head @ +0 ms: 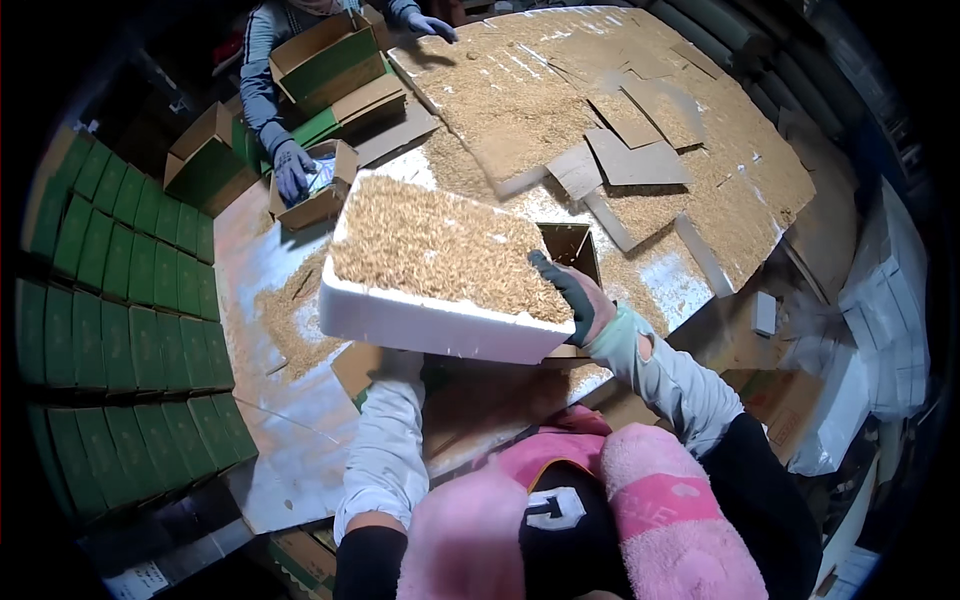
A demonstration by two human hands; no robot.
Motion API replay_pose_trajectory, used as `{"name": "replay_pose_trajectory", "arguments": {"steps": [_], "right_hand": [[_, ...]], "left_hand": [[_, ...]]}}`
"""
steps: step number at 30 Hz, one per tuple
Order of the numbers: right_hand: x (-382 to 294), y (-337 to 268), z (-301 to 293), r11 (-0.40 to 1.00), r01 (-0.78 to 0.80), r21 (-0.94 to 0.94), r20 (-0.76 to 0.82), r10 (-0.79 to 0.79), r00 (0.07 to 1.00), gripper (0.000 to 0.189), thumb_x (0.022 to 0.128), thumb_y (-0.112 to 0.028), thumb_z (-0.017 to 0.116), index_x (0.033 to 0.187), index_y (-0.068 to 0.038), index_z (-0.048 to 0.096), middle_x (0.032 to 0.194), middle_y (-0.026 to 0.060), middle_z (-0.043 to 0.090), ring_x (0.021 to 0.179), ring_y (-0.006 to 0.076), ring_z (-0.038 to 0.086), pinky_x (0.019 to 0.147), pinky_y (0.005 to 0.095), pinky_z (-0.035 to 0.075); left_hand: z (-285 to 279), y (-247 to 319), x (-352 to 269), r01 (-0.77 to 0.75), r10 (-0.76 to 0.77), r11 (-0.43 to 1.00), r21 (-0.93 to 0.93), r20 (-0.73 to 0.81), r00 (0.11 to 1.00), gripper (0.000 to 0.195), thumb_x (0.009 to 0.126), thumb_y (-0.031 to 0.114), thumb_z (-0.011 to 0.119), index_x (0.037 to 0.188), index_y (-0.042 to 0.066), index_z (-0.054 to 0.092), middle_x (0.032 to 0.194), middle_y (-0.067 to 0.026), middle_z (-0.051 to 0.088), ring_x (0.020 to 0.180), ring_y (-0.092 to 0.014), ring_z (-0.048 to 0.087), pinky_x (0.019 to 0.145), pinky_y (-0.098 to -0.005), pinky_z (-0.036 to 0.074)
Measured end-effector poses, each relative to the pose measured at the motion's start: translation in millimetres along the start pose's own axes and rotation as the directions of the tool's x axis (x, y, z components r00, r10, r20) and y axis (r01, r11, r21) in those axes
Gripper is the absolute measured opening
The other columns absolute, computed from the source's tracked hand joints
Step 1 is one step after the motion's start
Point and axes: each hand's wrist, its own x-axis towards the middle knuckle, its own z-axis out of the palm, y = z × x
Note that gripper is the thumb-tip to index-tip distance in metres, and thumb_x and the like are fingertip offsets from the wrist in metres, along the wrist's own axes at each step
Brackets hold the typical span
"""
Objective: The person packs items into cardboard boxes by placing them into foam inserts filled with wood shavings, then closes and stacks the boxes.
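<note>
A white foam box [442,328] is held tilted above the work table, filled to the rim with loose tan husks [442,244]. My right hand [581,300], in a dark-palmed glove, grips its right end with the thumb over the top edge. From below, my left hand [399,361] supports the near side; its fingers are hidden under the box. Behind the right end, an open cardboard carton [571,244] shows a dark inside, partly covered by the foam box. A brown and green carton flap [351,371] pokes out beside my left wrist.
Across the table, a co-worker's gloved hand [292,171] reaches into a small carton [311,214]; the other hand [433,27] is over the husks. Green cartons [112,330] are stacked at the left. Cardboard sheets [637,156] lie on the husk-covered table [517,97]. White foam pieces [889,307] stand right.
</note>
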Motion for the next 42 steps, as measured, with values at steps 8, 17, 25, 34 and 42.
{"name": "replay_pose_trajectory", "arguments": {"steps": [8,17,25,34,42], "right_hand": [[-46.8,76.6,-38.5,0.771,-0.634,-0.064,-0.244,0.604,0.759,0.053,0.083,-0.029,0.059,0.119,0.006,0.041,0.109,0.0167,0.054,0.098,0.0239,0.055,0.084,0.0285,0.044],[38.4,55.3,-86.7,0.357,-0.094,-0.929,-0.132,-0.086,0.987,0.047,0.072,-0.012,0.06,0.117,-0.013,0.047,0.123,0.0093,0.046,0.114,0.0265,0.042,0.094,0.0407,0.035],[69.1,147.0,-215.0,-0.017,-0.107,-0.994,-0.107,-0.037,0.994,0.021,0.078,-0.018,0.055,0.098,-0.011,0.054,0.105,0.0068,0.056,0.096,0.026,0.054,0.076,0.0359,0.046],[120.8,-6.9,-142.7,0.58,-0.079,-0.81,-0.363,-0.391,0.846,0.029,0.084,-0.002,0.047,0.11,0.01,0.049,0.099,0.0169,0.059,0.092,0.0208,0.057,0.083,0.0295,0.044],[3.2,26.2,-181.3,0.867,-0.178,-0.465,-0.569,-0.139,0.811,0.035,0.087,0.002,0.042,0.121,0.011,0.04,0.117,0.0187,0.05,0.106,0.0235,0.051,0.094,0.0328,0.039]], "left_hand": [[23.4,-18.7,22.5,-0.072,0.576,-0.456,0.887,0.356,0.736,0.038,0.081,0.012,0.055,0.117,0.0,0.05,0.096,-0.0135,0.063,0.087,-0.022,0.06,0.075,-0.0308,0.045],[25.4,-59.8,-8.1,0.082,0.749,-0.435,0.897,0.31,0.585,0.038,0.083,0.012,0.051,0.12,0.001,0.048,0.088,-0.0158,0.062,0.076,-0.022,0.059,0.071,-0.0294,0.046],[36.3,-67.8,26.7,0.154,0.784,-0.356,0.922,0.206,0.585,0.039,0.084,0.007,0.049,0.122,-0.001,0.046,0.09,-0.0124,0.062,0.078,-0.017,0.057,0.071,-0.029,0.044],[72.4,50.6,104.2,-0.081,0.769,-0.325,0.942,0.313,0.557,0.033,0.083,0.028,0.054,0.102,0.001,0.06,0.096,-0.0165,0.062,0.088,-0.032,0.06,0.079,-0.0347,0.046],[92.9,328.6,183.0,0.86,0.82,-0.472,0.192,0.454,0.349,0.035,0.081,0.037,0.053,0.105,0.013,0.059,0.109,-0.0134,0.056,0.106,-0.025,0.05,0.088,-0.0415,0.04]]}}
